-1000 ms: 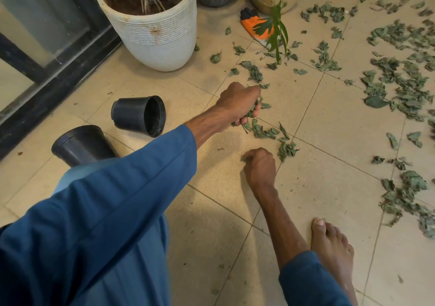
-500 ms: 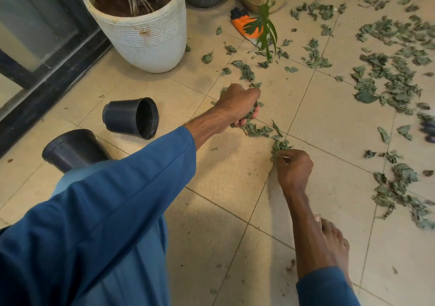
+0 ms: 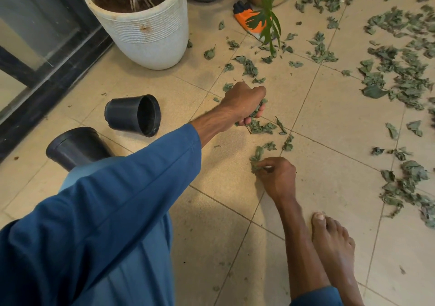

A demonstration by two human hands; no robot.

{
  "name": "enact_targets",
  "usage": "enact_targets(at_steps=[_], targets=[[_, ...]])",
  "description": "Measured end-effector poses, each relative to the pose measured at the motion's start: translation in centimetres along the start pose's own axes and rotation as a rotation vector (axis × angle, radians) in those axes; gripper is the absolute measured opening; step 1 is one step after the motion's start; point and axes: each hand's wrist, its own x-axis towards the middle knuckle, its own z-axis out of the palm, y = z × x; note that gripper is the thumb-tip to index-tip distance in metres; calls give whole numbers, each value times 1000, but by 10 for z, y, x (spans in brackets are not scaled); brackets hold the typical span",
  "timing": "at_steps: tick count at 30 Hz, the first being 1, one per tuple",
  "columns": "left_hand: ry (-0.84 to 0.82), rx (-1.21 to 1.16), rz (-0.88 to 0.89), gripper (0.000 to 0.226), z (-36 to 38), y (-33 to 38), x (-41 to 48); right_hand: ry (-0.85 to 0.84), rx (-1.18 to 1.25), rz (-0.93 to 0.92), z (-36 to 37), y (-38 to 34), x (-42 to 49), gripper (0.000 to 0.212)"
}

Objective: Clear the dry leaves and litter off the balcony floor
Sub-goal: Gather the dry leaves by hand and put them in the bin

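Dry grey-green leaves lie scattered over the beige tiled balcony floor (image 3: 329,122). My left hand (image 3: 242,101) is stretched forward low over the floor and grips a bunch of dry leaves (image 3: 255,113). A small heap of leaves (image 3: 261,128) lies just below that fist. Nearer to me, my right hand (image 3: 277,176) pinches a few leaves (image 3: 256,158) on the floor between thumb and fingertips. A much denser spread of leaves (image 3: 404,75) covers the tiles to the right.
A large white planter (image 3: 150,35) stands at the back left by a dark door frame (image 3: 47,89). Two black plastic pots (image 3: 133,115) (image 3: 75,145) lie tipped on the floor. An orange glove (image 3: 247,17) lies near the back pots. My bare foot (image 3: 334,251) rests at lower right.
My right hand has moved left and toward me, from the tile joint to a cluster of leaves, and now pinches them. My left hand has stayed in place, still gripping its bunch.
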Motion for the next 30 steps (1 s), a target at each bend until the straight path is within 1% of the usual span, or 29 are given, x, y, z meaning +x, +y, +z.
enact_targets(at_steps=[2,5,8,11,15,17,24,28,30], targets=[[-2,3,3,28,1,0,0,29,16,30,-11,2,4,17],[0,2,7,28,0,0,0,75,13,27,-18,-5,15,18],[1,4,11,28,-1,0,-1,53,-34,-15,-3,-9,25,16],[4,7,11,29,-2,-1,-1,34,-149,-12,19,-4,22,18],[15,15,10,29,-6,-2,-1,138,-180,8,25,2,4,25],[16,19,11,28,-7,-2,-2,157,-151,11,23,3,-3,28],[-6,38,10,29,-5,-1,-4,71,28,61,-1,1,5,23],[-3,39,13,29,-6,-1,-4,37,150,108,-18,0,7,29],[-4,42,15,29,-6,-1,-4,34,158,103,-24,1,9,26]])
